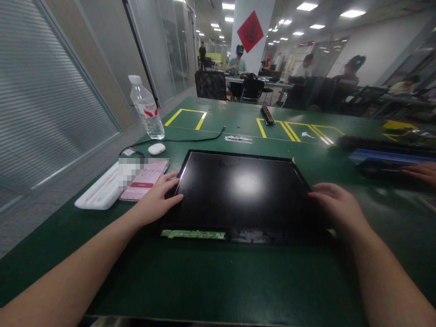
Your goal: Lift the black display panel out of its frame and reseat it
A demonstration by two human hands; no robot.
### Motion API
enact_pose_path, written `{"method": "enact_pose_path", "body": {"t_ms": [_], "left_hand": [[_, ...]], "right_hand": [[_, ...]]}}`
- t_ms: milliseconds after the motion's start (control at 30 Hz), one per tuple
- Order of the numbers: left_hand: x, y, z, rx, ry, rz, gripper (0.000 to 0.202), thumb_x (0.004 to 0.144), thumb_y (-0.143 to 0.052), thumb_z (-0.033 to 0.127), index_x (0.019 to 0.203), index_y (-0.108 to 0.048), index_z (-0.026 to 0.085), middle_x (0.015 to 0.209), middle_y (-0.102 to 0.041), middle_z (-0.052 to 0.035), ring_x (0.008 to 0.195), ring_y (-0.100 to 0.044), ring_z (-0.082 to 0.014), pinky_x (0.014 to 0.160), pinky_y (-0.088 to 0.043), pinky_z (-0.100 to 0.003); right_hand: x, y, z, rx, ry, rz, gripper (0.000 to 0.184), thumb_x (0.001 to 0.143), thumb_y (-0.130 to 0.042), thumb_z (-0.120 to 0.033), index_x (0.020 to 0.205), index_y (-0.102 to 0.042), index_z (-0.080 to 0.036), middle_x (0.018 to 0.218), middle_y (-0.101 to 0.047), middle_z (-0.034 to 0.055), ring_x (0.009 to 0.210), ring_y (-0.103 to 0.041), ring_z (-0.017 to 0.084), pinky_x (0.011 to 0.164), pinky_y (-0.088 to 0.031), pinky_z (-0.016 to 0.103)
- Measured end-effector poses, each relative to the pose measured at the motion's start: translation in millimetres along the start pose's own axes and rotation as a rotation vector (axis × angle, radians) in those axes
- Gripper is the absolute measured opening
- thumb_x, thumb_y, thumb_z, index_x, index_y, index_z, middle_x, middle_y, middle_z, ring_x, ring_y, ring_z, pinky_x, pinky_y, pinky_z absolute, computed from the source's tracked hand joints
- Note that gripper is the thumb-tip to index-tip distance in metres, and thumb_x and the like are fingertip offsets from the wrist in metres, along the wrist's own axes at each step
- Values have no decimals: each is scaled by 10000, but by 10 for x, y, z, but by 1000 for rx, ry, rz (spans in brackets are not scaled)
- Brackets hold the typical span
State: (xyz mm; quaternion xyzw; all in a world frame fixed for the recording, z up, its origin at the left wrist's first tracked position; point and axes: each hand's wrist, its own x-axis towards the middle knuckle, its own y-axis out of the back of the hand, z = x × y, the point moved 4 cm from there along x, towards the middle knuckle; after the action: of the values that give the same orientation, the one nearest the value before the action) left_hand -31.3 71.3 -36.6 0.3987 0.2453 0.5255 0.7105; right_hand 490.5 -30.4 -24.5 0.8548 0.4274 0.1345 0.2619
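Where the left hand [165,197] and the right hand [335,204] meet the black panel [231,200] at opposite side edges, their undersides are hidden; I cannot tell whether either grips it. The panel lies on the green table [218,281], between the hands, its near right corner lost in shadow. The phone [150,179] is partly masked by blocks. At far right, a co-worker's hand [424,171] is blurred and cut off.
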Motion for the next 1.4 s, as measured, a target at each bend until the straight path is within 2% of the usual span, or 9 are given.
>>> {"method": "enact_pose_path", "body": {"t_ms": [100,267,367,467,600,767,1000,1167,1400], "left_hand": [[2,2,7,8,-3,-3,661,891,-592,572,1406,-663,163,1663,-448,-172,1531,-431,-428,1258,-360,-582],[-23,2,81,44,11,-31,671,907,-571,554,1432,-642,142,1679,-418,-190,1544,-414,-429,1274,-329,-574],[-69,16,144,53,1,-64,704,924,-548,576,1474,-611,141,1720,-350,-201,1581,-351,-433,1275,-311,-589],[-119,86,210,75,-71,-60,790,915,-571,651,1526,-566,151,1743,-315,-201,1599,-303,-448,1281,-280,-616],[-162,194,293,92,-187,-140,782,868,-668,696,1513,-607,256,1712,-420,-154,1541,-411,-453,1247,-337,-645],[-193,271,357,71,-245,-259,588,799,-810,598,1330,-756,351,1650,-534,-81,1467,-528,-430,1196,-443,-610],[-226,305,368,99,-276,-300,421,744,-894,468,1134,-811,330,1662,-516,-54,1478,-518,-426,1199,-452,-581],[-240,310,399,88,-283,-320,393,760,-878,396,1137,-793,323,1658,-520,-56,1458,-547,-406,1186,-470,-563],[-249,283,433,71,-314,-330,406,793,-838,352,1194,-773,335,1675,-497,-64,1478,-527,-398,1179,-477,-573]], "right_hand": [[1,1,-5,-11,-6,-4,400,670,-788,-417,1025,-744,-240,750,-761,47,660,-653,242,617,-476,366],[25,12,18,-85,-25,25,415,671,-783,-446,1032,-751,-245,848,-799,71,716,-683,269,632,-483,381],[21,12,29,-127,-26,41,426,686,-779,-459,1059,-753,-255,896,-810,77,765,-701,287,635,-488,385],[4,10,8,-139,-14,43,416,682,-771,-463,1044,-754,-259,897,-812,74,778,-708,289,636,-493,384],[-35,12,-73,-153,40,34,364,692,-753,-463,998,-751,-266,879,-811,67,780,-711,287,669,-515,397],[-98,12,-185,-187,139,15,295,746,-676,-443,978,-749,-275,969,-825,69,928,-737,309,827,-545,442],[-170,-89,-261,-246,311,-114,442,765,-661,-486,1126,-806,-275,1187,-799,95,1005,-742,322,913,-563,478],[-167,-149,-250,-263,340,-182,448,774,-641,-490,1118,-817,-262,1191,-808,94,1129,-733,352,1040,-534,522],[-160,-145,-247,-269,328,-179,378,783,-645,-483,1054,-820,-288,1145,-825,68,1089,-755,341,1017,-558,507]]}}
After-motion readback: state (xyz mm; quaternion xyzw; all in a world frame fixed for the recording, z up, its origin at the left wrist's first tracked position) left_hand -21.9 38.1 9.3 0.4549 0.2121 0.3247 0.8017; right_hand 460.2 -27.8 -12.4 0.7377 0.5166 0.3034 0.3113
